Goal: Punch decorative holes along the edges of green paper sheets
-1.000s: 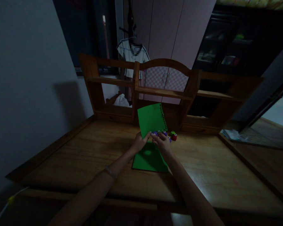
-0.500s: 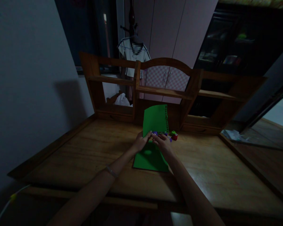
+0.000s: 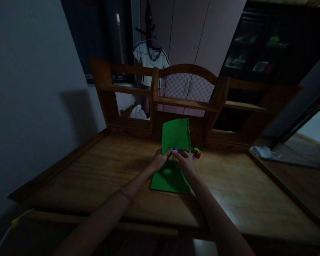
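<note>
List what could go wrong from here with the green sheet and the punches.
The green sheet stands upright, pinched only at its lower edge by the left hand and right hand; it may flop or crease. The red-and-green punch sits just beside the right hand and might get knocked. Dim light could spoil alignment.

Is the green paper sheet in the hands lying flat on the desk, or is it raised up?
Raised: the green sheet stands upright, pinched at its lower edge by the left hand and right hand, above another green sheet lying flat.

Matt green paper (image 3: 175,135), glossy wooden desk (image 3: 240,192)
</note>
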The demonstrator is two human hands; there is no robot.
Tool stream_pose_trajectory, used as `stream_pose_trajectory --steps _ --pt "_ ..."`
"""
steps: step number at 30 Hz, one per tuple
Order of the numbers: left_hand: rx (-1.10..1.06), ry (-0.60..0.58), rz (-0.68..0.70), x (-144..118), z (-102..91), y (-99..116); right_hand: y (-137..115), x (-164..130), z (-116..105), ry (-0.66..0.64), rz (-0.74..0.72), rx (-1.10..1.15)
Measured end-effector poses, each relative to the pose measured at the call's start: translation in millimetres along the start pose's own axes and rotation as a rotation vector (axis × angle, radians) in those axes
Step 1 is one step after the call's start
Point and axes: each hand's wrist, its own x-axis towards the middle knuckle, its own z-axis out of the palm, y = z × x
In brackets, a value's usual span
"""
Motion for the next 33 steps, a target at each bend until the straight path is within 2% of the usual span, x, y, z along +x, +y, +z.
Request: stream_pose_trajectory --steps 15,19,25,33 --pt "-0.048 -0.027 0.001 -0.9 -0.2 3.1 -2.0 1.0 -10.1 -0.026 -0.081 -0.165" --pt "-0.086 -0.040 -0.019 -1.3 0.8 1.9 -1.0 3.5 -9.5 -0.017 -0.045 -0.136" --pt "-0.072 -0.068 -0.044 -0.5 -0.3 -3.6 -3.2 2.6 -6.2 -0.071 0.033 0.016" --pt "-0.089 -0.085 -0.036 0.1 -0.8 -3.6 -0.6 3.2 -6.9 -0.037 0.037 -0.007"
